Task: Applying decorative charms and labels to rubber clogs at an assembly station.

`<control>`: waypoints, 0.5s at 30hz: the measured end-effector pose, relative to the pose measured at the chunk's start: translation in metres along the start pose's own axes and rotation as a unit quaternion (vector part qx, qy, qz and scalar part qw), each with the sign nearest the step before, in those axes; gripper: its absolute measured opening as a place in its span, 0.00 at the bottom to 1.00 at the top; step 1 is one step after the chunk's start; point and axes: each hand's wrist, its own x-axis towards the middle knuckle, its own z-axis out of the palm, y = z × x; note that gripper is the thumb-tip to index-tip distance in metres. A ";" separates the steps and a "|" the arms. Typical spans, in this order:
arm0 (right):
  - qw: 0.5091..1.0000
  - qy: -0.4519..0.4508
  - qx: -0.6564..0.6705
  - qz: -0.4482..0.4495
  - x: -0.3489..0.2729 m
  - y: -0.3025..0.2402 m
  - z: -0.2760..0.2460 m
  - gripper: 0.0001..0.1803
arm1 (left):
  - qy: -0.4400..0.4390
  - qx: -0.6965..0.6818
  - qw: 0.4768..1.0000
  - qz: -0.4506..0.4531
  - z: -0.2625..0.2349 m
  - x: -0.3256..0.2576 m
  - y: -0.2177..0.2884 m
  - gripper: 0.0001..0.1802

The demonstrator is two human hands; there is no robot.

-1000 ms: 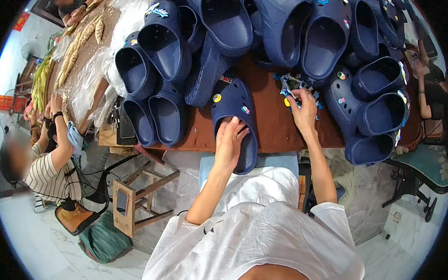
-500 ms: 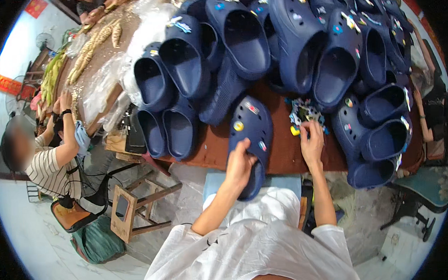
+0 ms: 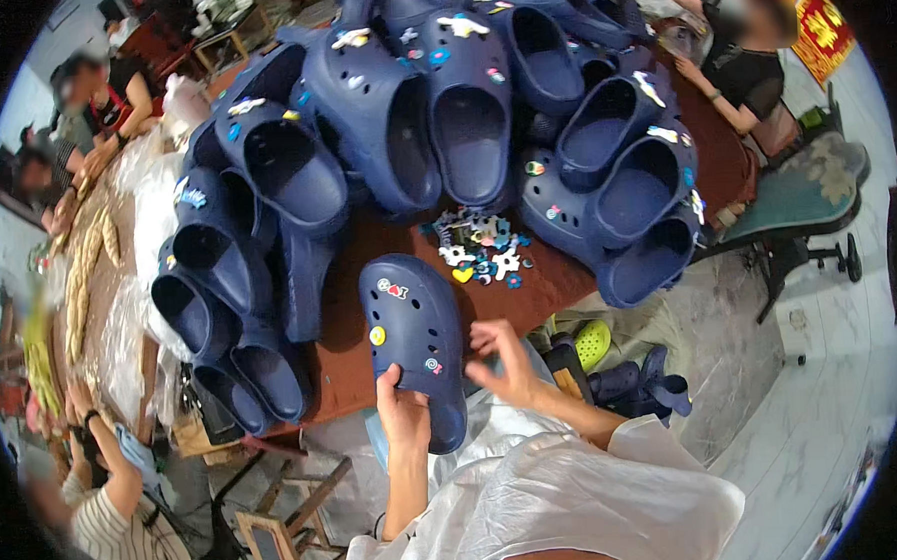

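Observation:
My left hand grips a navy foam clog by its opening and heel, thumb on top. The clog is tilted, toe pointing away from me, over the table's front edge. Three charms sit on its upper: a red-and-white one near the toe, a round yellow one at the left, and a swirl-like one at the lower right. Close to the clog's right side is my right hand, fingers bent, thumb apart, nothing visible between them. A pile of small colourful charms lies on the brown table beyond.
Many navy clogs are heaped around the far side of the brown table. Several people sit or stand at the left; another person is at the far right. A green chair stands at right. Lime-green footwear lies below.
My right hand has left the charm pile and come beside the clog. The clog is more fully in view in my left hand. My view has turned to the right.

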 end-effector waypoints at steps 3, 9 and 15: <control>0.988 -0.107 0.094 0.062 -0.031 -0.014 0.009 0.42 | 0.003 0.001 1.000 0.006 0.009 -0.009 -0.003 0.24; 0.988 -0.102 0.071 0.094 -0.040 -0.018 0.023 0.40 | 0.006 0.031 0.995 0.097 0.026 -0.022 -0.022 0.22; 0.984 -0.118 0.086 0.099 -0.025 -0.026 0.011 0.36 | -0.047 0.026 0.991 0.121 0.065 -0.024 -0.003 0.22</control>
